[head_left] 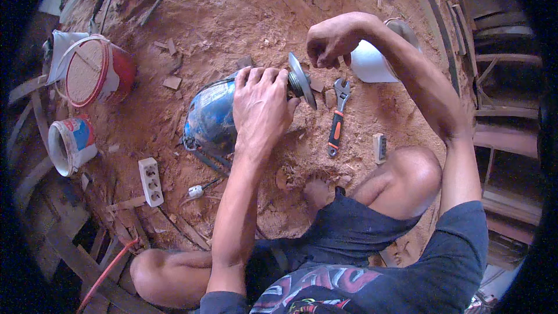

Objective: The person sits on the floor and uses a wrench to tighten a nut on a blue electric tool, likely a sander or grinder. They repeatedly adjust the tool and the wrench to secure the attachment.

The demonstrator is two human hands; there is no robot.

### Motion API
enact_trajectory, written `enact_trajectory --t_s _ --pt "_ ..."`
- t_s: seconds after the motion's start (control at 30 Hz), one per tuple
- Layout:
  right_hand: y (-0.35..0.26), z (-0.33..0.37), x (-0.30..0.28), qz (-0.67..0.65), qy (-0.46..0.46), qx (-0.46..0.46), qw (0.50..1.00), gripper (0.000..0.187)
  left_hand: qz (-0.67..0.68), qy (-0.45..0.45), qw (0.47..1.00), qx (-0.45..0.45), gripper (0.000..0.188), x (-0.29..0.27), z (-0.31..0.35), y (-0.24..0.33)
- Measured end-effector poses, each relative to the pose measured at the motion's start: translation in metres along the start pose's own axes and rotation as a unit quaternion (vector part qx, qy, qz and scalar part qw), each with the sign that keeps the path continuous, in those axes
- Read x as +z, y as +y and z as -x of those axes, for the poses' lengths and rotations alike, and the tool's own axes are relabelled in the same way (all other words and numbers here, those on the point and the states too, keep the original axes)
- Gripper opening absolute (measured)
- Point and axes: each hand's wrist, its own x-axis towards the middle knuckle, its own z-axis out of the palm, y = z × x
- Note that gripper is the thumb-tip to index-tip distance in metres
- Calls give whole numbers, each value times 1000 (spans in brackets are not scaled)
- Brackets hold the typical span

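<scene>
My left hand [261, 102] lies over the front end of a blue, dusty electric power tool [212, 110], its fingers wrapped round the housing. A round metal disc [299, 78] stands edge-on at the tool's shaft end, just right of those fingers. Close to the disc's upper right, apart from it, my right hand [334, 40] is bent at the wrist with its fingers curled in. Whatever those fingers hold, if anything, is hidden. An adjustable wrench [336, 131] with a black and orange handle lies on the sawdust below my right hand.
At the left stand a red bucket [121, 72] of sawdust and a smaller white bucket [78, 146]. A white power strip [151, 181] and a plug [196, 191] lie nearer me. A white container [372, 63] sits behind my right wrist; a small grey block [380, 147] lies by my right knee.
</scene>
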Motion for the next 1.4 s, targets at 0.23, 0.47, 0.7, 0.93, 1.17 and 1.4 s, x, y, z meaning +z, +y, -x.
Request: enact_trajectory --t_s 0.23,0.47,0.7,0.93,1.17,1.4 --pt "34 -7 40 29 157 -100 982 34 -12 15 1000 2 51 8 1 4" --pt "37 6 67 29 264 -185 946 39 50 56 990 115 47 -36 -7 -17" --pt "41 -1 110 -88 365 -245 894 39 46 6 998 -39 24 -104 48 -105" --pt "32 -16 124 -80 462 -322 823 40 120 -210 948 -208 34 -57 137 -175" --pt "31 -17 128 -99 449 -303 834 36 149 -151 962 -175 29 -37 138 -174" --pt "40 -22 131 -65 474 -319 819 33 192 -239 935 -179 29 -37 129 -188"
